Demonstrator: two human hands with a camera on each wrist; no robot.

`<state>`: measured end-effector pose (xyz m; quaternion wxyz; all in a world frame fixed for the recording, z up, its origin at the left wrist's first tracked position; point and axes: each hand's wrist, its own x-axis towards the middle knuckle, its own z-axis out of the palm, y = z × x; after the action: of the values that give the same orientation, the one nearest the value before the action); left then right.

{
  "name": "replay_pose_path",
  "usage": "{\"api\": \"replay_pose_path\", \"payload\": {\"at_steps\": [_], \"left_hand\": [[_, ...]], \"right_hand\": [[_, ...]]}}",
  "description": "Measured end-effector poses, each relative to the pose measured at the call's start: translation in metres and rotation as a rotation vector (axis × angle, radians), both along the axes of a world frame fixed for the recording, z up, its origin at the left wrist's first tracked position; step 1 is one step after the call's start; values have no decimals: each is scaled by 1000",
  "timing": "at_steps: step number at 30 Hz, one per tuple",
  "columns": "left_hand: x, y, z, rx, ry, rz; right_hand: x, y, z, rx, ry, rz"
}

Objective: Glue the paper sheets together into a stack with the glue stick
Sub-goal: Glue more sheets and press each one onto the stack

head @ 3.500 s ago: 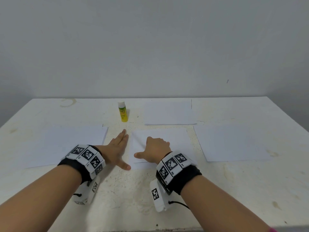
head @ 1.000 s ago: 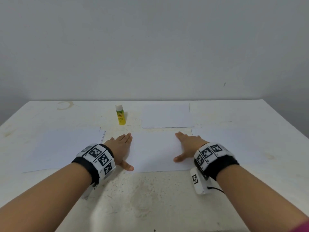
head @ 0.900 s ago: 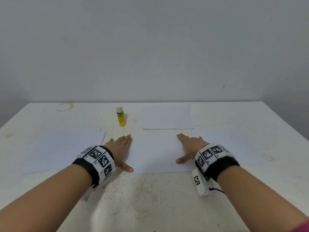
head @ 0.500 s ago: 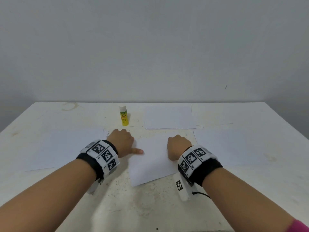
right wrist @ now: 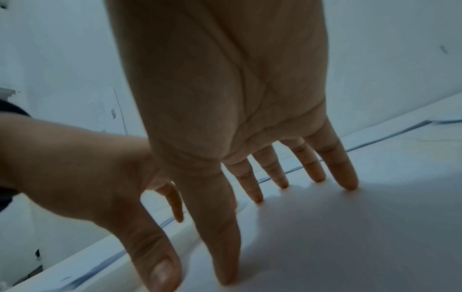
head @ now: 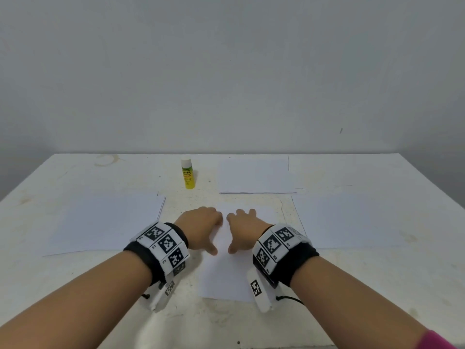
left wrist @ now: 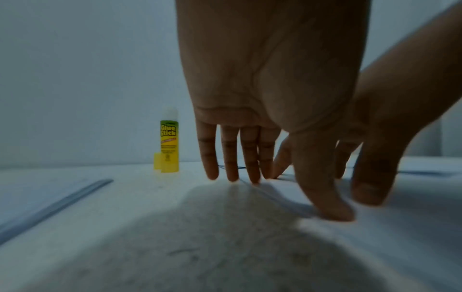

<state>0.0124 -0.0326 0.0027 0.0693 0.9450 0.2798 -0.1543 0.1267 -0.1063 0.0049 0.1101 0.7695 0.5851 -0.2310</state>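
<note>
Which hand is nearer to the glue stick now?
Left. The left hand lies just in front of the glue stick, slightly to its right; the right hand lies farther right.

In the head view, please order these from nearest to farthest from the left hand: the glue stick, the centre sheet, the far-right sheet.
From the left hand:
1. Centre sheet: under its fingers.
2. Glue stick: behind the hand, upright.
3. Far-right sheet: beyond the right hand.
</note>
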Motion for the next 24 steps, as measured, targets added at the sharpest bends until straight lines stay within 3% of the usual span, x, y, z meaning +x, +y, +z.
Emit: {"api": "replay_pose_path", "payload": {"at_steps": [5,11,19,24], "left_hand": [[-5,7,-10,-71,213,23],[-8,6,-11,-109,208,25],[-11,8,-14,-138,182,32],[-11,9,-11,-94,214,6]], "right_hand": [[-7,10,-4,-9,57,96],[6,7,2,-39,161,86],[58,3,3,-47,124,-93],[57,2,6,-11,55,-108]]}}
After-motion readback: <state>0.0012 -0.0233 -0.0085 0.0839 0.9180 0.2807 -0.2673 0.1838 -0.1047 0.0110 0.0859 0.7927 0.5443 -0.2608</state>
